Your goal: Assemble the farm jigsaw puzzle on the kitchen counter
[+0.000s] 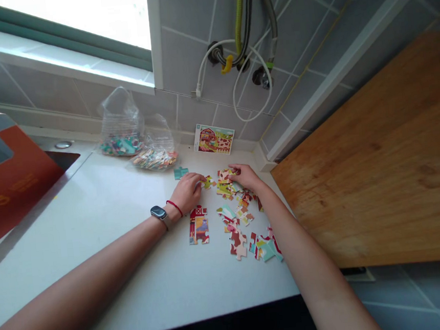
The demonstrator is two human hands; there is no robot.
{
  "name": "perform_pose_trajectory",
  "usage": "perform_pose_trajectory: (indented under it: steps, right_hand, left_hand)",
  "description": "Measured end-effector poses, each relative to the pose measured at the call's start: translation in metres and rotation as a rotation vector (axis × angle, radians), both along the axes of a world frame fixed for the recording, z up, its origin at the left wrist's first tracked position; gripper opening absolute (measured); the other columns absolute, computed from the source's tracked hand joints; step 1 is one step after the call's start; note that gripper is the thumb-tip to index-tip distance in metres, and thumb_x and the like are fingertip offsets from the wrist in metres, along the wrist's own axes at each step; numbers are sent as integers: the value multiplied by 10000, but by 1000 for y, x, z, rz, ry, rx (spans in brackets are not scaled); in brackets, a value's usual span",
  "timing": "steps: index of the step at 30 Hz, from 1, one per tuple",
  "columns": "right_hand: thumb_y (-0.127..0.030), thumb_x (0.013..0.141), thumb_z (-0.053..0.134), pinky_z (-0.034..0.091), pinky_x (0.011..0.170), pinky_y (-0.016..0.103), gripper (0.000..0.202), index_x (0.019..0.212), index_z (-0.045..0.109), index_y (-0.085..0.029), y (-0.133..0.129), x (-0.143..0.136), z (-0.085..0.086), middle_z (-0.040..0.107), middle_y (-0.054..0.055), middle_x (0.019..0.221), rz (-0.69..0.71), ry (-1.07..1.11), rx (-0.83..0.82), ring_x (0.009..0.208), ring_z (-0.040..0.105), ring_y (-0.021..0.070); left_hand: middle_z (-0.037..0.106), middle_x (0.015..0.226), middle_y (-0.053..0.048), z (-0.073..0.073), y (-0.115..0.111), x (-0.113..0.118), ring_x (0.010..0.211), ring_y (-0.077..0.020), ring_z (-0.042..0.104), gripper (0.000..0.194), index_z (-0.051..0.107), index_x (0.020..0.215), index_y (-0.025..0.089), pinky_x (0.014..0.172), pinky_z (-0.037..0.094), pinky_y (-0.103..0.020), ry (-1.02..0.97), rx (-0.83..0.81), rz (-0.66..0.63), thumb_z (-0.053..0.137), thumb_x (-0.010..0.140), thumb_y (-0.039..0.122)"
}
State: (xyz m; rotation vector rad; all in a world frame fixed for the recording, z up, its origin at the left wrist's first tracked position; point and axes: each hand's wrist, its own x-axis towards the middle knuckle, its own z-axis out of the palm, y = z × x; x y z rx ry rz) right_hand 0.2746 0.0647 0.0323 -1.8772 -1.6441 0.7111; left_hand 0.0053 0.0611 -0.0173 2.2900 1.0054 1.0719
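My left hand [187, 191], with a watch and a red cord at the wrist, is closed at the fingertips on the edge of a yellow puzzle piece [208, 182]. My right hand [245, 177] pinches a brown-and-cream puzzle piece [224, 175] at the top of the loose pile; its fingers partly cover the pieces there. A teal puzzle piece [181, 173] lies just beyond my left hand. Nearer to me is a joined red barn section [199, 228]. Cow-patterned pieces [238, 243] and mint-green pieces [266, 250] are scattered below my right hand.
A picture card [214, 139] of a farm leans against the tiled wall. Two clear bags [122, 127] of puzzle pieces stand at the back left. An orange-and-grey box [16, 177] is at far left, a wooden panel [382, 171] at right. Hoses and a white cable [233, 94] hang above.
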Motion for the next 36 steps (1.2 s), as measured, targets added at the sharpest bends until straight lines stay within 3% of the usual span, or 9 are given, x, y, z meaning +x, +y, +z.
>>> perform_pose_trajectory:
  steps: [5, 9, 13, 19, 21, 23, 28, 32, 36]
  right_hand:
    - [-299, 722, 870, 556, 686, 273, 392, 1062, 784, -123, -11, 8, -1, 749, 34, 821, -81, 191, -24, 713, 665, 150]
    - [-494, 576, 948, 486, 546, 249, 488, 842, 745, -139, -21, 16, 2, 716, 15, 703, -138, 282, -5, 604, 618, 142]
    - [-596, 529, 942, 509, 585, 281, 554, 787, 736, -152, -28, 31, 8, 722, 25, 686, -227, 296, 68, 630, 636, 170]
    - [-646, 650, 861, 572, 732, 342, 578, 956, 777, -162, -47, 39, 25, 791, 94, 875, -333, 295, 189, 832, 720, 241]
    - [-632, 662, 857, 564, 701, 329, 599, 1028, 786, -163, -58, 26, 28, 795, 89, 893, -274, 311, 154, 802, 715, 228]
    - [-603, 705, 842, 545, 681, 309, 571, 1069, 793, -166, -68, 7, 27, 791, 74, 887, -108, 332, 56, 775, 699, 207]
    - [-535, 759, 830, 530, 699, 290, 444, 1024, 787, -181, -79, -47, 8, 778, 56, 907, 172, 375, -125, 778, 680, 178]
    - [-485, 811, 798, 476, 642, 275, 332, 957, 762, -189, -84, -65, -6, 710, 17, 787, 244, 299, -114, 691, 612, 155]
    - [-425, 871, 757, 444, 647, 279, 250, 987, 780, -205, -91, -61, -6, 690, 8, 785, 270, 213, -85, 701, 591, 157]
  left_hand:
    - [746, 1124, -106, 6, -3, -6, 1120, -301, 651, 306, 727, 1031, 202, 1058, 514, -519, -34, 2, 30, 491, 863, 106]
    - [762, 1084, -80, 14, -26, -20, 1065, -273, 680, 250, 727, 999, 229, 1020, 546, -489, -24, 4, -65, 500, 919, 162]
    - [742, 1252, -72, 17, -57, -47, 1234, -267, 647, 264, 734, 1168, 265, 1088, 534, -443, 91, 24, -325, 528, 1004, 276]
    - [719, 1360, -38, 15, -71, -68, 1280, -297, 645, 272, 770, 1205, 370, 1112, 529, -469, 224, 9, -395, 668, 991, 503]
    - [732, 1332, -42, 15, -69, -67, 1226, -291, 673, 278, 785, 1194, 373, 1083, 550, -459, 227, 20, -409, 669, 991, 524]
    - [748, 1286, -51, 17, -66, -66, 1170, -278, 696, 279, 797, 1175, 366, 1047, 572, -439, 208, 23, -426, 656, 1000, 531]
    - [756, 1206, -84, 20, -67, -68, 1098, -249, 711, 283, 813, 1136, 311, 990, 594, -399, 200, 39, -430, 621, 1034, 492]
    - [739, 1201, -122, 22, -71, -70, 1074, -258, 706, 286, 805, 1130, 231, 968, 594, -420, 278, 115, -423, 627, 1044, 437]
    - [732, 1210, -118, 26, -75, -70, 1086, -254, 697, 264, 790, 1149, 224, 971, 587, -416, 307, 141, -410, 616, 1055, 399]
